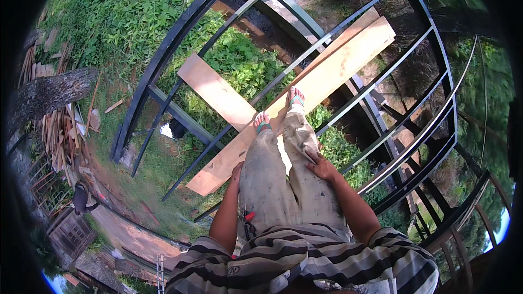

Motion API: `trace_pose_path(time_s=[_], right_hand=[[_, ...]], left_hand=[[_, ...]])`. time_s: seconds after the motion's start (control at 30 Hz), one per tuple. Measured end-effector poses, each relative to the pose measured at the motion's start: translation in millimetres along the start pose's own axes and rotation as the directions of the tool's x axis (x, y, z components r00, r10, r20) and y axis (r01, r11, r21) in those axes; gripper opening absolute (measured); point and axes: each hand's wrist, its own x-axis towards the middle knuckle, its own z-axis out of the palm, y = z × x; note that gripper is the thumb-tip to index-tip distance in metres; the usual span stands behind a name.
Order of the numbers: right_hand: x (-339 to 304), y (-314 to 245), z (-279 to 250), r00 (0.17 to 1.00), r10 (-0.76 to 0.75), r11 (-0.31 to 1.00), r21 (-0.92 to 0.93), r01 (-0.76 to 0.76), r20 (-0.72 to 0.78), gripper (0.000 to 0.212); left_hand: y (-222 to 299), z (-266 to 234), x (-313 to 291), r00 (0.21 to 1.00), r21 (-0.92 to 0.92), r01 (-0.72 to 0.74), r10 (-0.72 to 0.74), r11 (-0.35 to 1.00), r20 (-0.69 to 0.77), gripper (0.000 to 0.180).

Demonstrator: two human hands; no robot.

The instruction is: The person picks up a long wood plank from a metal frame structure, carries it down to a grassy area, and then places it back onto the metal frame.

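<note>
My right hand [322, 166] is at the right knee of my pale, stained trousers [271, 182], its fingers closed on a bunched fold of the cloth. Against the outer side of the left trouser leg rests my left hand [237, 171]; its fingers are mostly hidden. I stand in green-strapped sandals [263, 125] on a long wooden plank [340, 68] laid across dark metal beams. A second long board [348, 35] lies along its far edge. Another, shorter board [218, 90] meets the plank at an angle, near my left foot.
The curved metal frame [158, 65] has wide open gaps, with green plants [131, 16] and ground far below. A tree trunk [52, 95] and a pile of wood scraps [59, 136] are at left. A person in dark clothes [80, 198] is down at lower left, near a ladder [160, 272].
</note>
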Motion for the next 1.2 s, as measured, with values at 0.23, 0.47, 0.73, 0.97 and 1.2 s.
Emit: trace_pose_path(time_s=[0.23, 0.47, 0.73, 0.97, 1.2], right_hand=[[2, -4, -38, 0.995, -0.061, 0.998, 0.023, 0.059, 0.075, 0.072], [25, 26, -39, 0.989, -0.059, 0.995, 0.084, 0.048, 0.135, 0.072], [50, 5, -21, 0.965, -0.141, 0.99, 0.063, 0.13, 0.221, 0.068], [53, -44, 4, 0.975, -0.044, 0.976, -0.2, 0.088, 0.216, 0.069], [51, -87, 42, 0.989, -0.068, 0.904, -0.411, 0.116, 0.129, 0.07]], left_hand=[[34, 23, -9, 0.999, 0.154, -0.03, 0.034, 0.988, -0.025, 0.041], [42, 24, -47, 0.999, -0.192, 0.036, -0.038, 0.981, -0.002, 0.043], [-82, -21, -39, 0.998, -0.291, 0.025, -0.04, 0.956, -0.045, 0.048], [-153, -45, -32, 0.935, 0.056, -0.287, 0.292, 0.956, -0.201, 0.046], [-168, -64, -40, 0.928, -0.1, -0.115, 0.071, 0.988, -0.367, 0.043]])
